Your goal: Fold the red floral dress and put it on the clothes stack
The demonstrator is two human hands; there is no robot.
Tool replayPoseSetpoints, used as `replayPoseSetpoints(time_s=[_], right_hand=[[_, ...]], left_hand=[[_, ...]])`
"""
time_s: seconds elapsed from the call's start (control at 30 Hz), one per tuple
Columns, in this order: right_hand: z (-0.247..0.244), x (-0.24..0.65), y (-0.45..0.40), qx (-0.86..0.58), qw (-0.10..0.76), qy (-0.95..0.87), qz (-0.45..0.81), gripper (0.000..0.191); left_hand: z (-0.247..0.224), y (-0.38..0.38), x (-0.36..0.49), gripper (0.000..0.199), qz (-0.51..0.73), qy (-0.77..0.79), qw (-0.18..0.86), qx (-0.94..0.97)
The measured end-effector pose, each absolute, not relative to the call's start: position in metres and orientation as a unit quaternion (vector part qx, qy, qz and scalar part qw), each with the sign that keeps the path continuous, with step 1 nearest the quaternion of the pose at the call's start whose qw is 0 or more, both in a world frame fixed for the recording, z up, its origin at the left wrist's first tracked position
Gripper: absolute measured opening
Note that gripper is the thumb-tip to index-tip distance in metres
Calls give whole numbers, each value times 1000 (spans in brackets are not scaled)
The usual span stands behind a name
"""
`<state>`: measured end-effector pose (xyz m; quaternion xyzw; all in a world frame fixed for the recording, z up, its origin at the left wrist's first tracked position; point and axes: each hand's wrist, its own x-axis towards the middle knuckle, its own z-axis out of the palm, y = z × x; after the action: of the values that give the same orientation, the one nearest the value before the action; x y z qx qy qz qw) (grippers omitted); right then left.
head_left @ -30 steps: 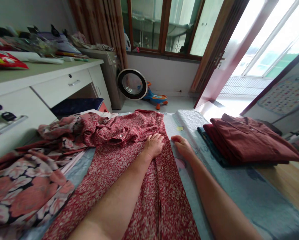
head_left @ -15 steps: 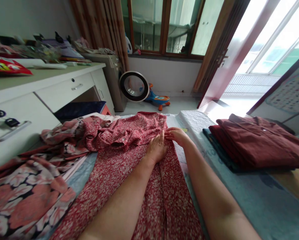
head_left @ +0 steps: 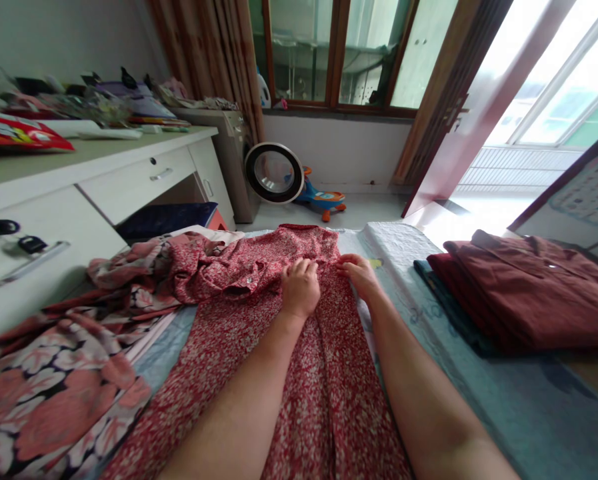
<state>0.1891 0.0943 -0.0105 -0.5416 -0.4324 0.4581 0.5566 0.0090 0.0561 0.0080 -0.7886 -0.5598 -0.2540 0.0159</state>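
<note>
A long red dress [head_left: 259,340] with a small pale print lies spread over the bed in front of me, one sleeve bunched toward the left. My left hand [head_left: 301,288] rests on its upper part, fingers curled into the cloth. At the dress's right edge, my right hand [head_left: 359,275] pinches the fabric between thumb and fingers. Both hands are a short way apart, below the collar. To the left, a pink floral garment [head_left: 63,393] lies crumpled, partly against the dress's sleeve.
Folded clothes [head_left: 533,293], dark red over teal, are stacked at right on the light blue bed cover [head_left: 429,393]. Along the left stands a white desk [head_left: 129,167] with clutter on top. Beyond the bed are a washing machine with its round door [head_left: 275,172] open and a blue-orange ride-on toy [head_left: 323,198].
My left hand has moved slightly left, away from my right hand, and its fingers have curled into the cloth. My right hand stays at the dress's edge. The view has shifted slightly.
</note>
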Motion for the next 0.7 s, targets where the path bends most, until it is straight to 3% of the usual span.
replayPoseSetpoints(time_s=[0.27, 0.53, 0.7], right_hand=[[-15, 187, 98, -632, 485, -527, 295, 39], [-10, 172, 87, -636, 239, -723, 128, 44], [-9, 167, 82, -658, 166, -728, 99, 43]], left_hand=[[7, 67, -19, 33, -189, -677, 48, -710], [9, 72, -25, 28, -166, -673, 56, -719], [3, 69, -25, 25, -156, -662, 49, -731]])
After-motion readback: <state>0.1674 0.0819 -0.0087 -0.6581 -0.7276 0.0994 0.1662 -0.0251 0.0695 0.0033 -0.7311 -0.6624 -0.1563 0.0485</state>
